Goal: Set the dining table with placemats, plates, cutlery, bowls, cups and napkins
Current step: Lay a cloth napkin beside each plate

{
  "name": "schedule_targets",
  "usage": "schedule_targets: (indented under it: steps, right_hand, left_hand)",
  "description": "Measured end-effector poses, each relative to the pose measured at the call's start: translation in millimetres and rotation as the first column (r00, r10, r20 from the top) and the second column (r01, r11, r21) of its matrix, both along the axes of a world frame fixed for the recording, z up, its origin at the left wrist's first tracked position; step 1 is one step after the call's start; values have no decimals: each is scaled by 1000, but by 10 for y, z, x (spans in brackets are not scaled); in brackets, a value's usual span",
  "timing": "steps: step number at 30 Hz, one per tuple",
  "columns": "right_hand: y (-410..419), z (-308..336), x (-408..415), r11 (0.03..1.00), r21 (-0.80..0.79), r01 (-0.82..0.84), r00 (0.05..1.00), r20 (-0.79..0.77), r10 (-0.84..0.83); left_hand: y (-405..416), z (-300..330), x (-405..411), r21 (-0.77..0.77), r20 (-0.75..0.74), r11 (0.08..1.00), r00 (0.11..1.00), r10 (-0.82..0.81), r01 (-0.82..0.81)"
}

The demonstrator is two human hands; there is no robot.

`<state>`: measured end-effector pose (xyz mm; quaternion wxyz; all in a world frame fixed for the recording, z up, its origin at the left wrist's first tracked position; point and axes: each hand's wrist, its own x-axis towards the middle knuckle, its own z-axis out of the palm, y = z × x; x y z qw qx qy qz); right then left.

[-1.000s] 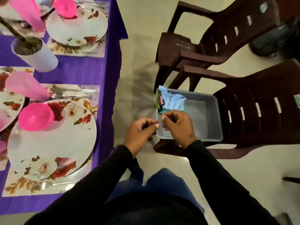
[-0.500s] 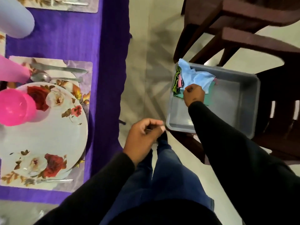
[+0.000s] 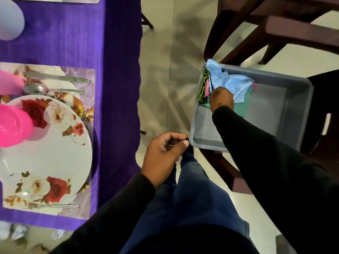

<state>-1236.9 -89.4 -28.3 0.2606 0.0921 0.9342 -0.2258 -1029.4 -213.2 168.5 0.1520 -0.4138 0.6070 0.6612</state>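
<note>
Starting at the fingers, we see our right hand (image 3: 221, 99) knuckles-up inside the grey plastic tub (image 3: 271, 114), its fingertips buried in the pile of cloth napkins (image 3: 233, 85); they press into the folds, but we cannot tell whether they have closed on one. The top napkin is pale blue with a pinked, zigzag edge, soft and rumpled; under it lie green, pink and teal pieces, bunched against the tub's left wall. The rest of the tub's smooth floor is bare.

Our left hand (image 3: 166, 154) hangs curled between table and tub, thumb tip pressed against the bent fingers (image 3: 174, 139) in a loose pinch; whether anything thin sits inside it we cannot tell. It touches neither table nor tub.

Outward, the tub rests on the seat of a dark brown moulded chair (image 3: 275, 30), and our black sleeve crosses its near rim, hiding part of it. Our blue-trousered legs stand on the pale tiled floor between.

To the left, the table wears a ribbed purple cloth (image 3: 117, 70) with a scalloped hem. On it lies a glossy floral placemat (image 3: 88, 99) carrying a round white plate (image 3: 55, 153) printed with red roses. A pink bowl (image 3: 12, 125) sits on the plate's far side. A steel knife (image 3: 58, 77) and spoon (image 3: 45, 89) lie beside the plate, a fork (image 3: 53, 206) at its other side.
</note>
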Motion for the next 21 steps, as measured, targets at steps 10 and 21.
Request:
schedule_targets:
  steps: [10, 21]
  right_hand:
    - [85, -70, -60, 1000, -3, -14, 1000, 5, 14]
    - [143, -4, -199, 991, -118, 56, 998, -18, -58]
  left_hand:
    - [167, -29, -166, -7, -16, 1000, 1000, -10, 10]
    - [290, -61, -210, -10, -1, 1000, 1000, -17, 17]
